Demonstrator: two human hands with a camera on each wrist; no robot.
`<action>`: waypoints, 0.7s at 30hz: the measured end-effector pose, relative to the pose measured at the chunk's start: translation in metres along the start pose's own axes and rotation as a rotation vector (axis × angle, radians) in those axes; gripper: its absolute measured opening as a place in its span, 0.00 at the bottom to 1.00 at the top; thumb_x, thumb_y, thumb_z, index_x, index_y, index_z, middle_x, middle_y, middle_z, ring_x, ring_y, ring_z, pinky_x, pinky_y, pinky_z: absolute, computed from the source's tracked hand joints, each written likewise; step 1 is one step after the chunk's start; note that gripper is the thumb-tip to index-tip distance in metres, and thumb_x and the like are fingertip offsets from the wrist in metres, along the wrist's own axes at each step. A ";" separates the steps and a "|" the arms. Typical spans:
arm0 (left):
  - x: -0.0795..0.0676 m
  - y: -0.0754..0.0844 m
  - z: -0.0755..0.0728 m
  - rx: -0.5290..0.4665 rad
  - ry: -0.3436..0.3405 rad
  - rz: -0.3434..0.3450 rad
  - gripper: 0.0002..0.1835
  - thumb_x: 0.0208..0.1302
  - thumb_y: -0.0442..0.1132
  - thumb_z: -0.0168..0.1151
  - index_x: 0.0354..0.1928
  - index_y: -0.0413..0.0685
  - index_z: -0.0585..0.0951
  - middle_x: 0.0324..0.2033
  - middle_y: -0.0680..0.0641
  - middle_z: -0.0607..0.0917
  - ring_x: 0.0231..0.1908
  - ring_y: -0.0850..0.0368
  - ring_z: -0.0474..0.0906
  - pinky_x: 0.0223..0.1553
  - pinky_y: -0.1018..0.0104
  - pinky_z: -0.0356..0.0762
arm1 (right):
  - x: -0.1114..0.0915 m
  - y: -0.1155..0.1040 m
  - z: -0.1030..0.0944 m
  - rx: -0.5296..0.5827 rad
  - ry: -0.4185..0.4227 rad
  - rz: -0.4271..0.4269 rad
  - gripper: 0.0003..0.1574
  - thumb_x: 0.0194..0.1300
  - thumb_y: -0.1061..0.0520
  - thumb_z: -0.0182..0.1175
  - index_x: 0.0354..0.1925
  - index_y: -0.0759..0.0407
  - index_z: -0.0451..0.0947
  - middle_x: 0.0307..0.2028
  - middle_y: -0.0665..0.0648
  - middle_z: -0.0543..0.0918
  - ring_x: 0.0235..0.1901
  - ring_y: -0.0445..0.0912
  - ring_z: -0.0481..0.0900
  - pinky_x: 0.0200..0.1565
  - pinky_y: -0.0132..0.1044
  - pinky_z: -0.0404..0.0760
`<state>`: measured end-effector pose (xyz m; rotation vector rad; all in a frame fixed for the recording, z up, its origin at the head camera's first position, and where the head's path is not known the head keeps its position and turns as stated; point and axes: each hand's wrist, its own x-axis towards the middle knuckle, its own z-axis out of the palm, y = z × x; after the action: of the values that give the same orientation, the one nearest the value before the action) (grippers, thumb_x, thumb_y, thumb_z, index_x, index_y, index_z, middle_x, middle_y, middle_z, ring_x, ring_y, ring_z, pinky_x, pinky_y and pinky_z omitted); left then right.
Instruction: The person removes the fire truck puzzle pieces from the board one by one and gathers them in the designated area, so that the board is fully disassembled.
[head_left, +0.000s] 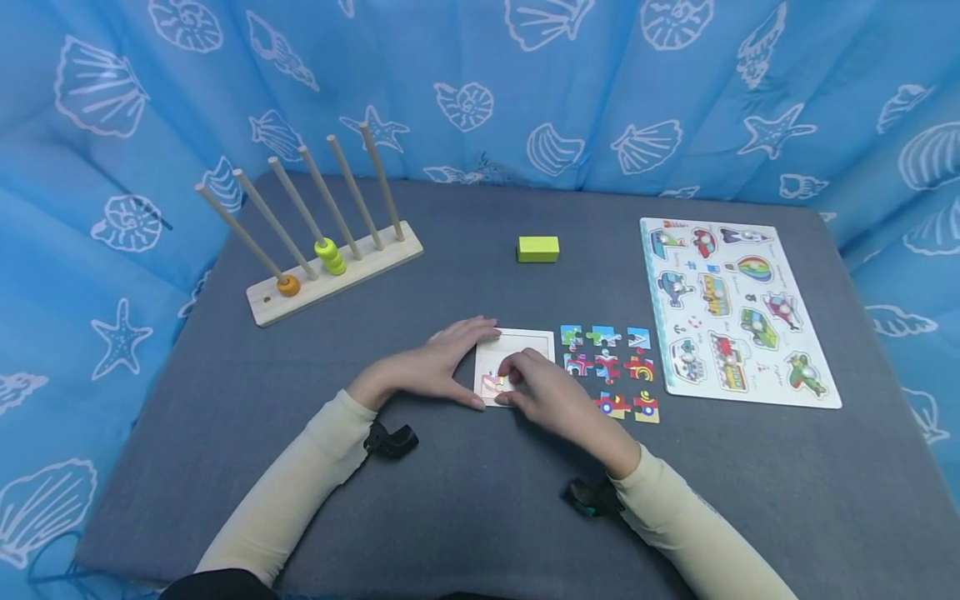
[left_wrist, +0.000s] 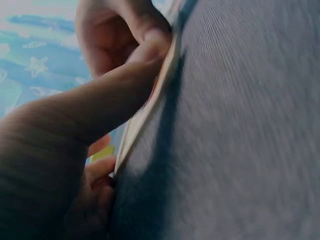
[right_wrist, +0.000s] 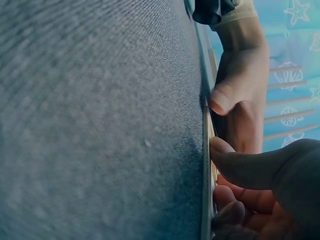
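Note:
In the head view a shallow square wooden puzzle tray lies at the middle of the table. My left hand holds its left side, fingers at the far corner and thumb at the near corner. Curled over the tray's lower part, my right hand has thumb and fingertips at a mostly hidden puzzle piece. Pale pink and yellow picture shows beside those fingertips. Several jigsaw pieces with red and blue print lie in rows right of the tray. Both wrist views show the tray edge-on between the hands.
A wooden peg stand with orange and yellow-green beads stands at the back left. Behind the tray sits a yellow-green block. At the right lies a white vehicle puzzle board. A blue shell-print curtain borders the table.

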<state>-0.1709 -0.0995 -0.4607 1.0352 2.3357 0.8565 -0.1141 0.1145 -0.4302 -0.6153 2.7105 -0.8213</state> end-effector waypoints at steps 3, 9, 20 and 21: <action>-0.002 -0.001 0.000 0.075 0.004 -0.013 0.60 0.47 0.65 0.70 0.75 0.51 0.49 0.75 0.49 0.47 0.74 0.51 0.35 0.68 0.41 0.44 | 0.001 -0.001 0.001 0.007 0.000 0.005 0.16 0.58 0.56 0.68 0.43 0.58 0.77 0.35 0.52 0.76 0.33 0.43 0.74 0.38 0.39 0.75; -0.006 0.005 0.001 0.251 0.053 -0.072 0.64 0.44 0.70 0.68 0.75 0.46 0.47 0.75 0.46 0.47 0.75 0.48 0.35 0.69 0.41 0.43 | 0.002 -0.002 0.003 0.014 0.011 0.017 0.14 0.58 0.57 0.68 0.42 0.58 0.77 0.34 0.52 0.76 0.31 0.42 0.72 0.36 0.37 0.74; -0.007 0.009 0.000 0.329 0.065 -0.095 0.63 0.44 0.72 0.66 0.75 0.49 0.48 0.75 0.48 0.48 0.75 0.48 0.37 0.66 0.34 0.33 | 0.001 -0.004 0.004 0.151 0.058 0.048 0.13 0.57 0.61 0.68 0.39 0.60 0.75 0.30 0.53 0.76 0.28 0.41 0.71 0.32 0.35 0.71; -0.007 0.009 0.000 0.328 0.064 -0.092 0.63 0.44 0.72 0.66 0.75 0.49 0.48 0.75 0.48 0.48 0.75 0.48 0.37 0.66 0.34 0.33 | 0.001 -0.005 0.004 0.173 0.060 0.056 0.12 0.58 0.61 0.68 0.39 0.59 0.75 0.30 0.52 0.76 0.28 0.41 0.71 0.32 0.35 0.71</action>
<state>-0.1617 -0.0999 -0.4533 1.0278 2.6150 0.4880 -0.1122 0.1090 -0.4306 -0.4822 2.6591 -1.0615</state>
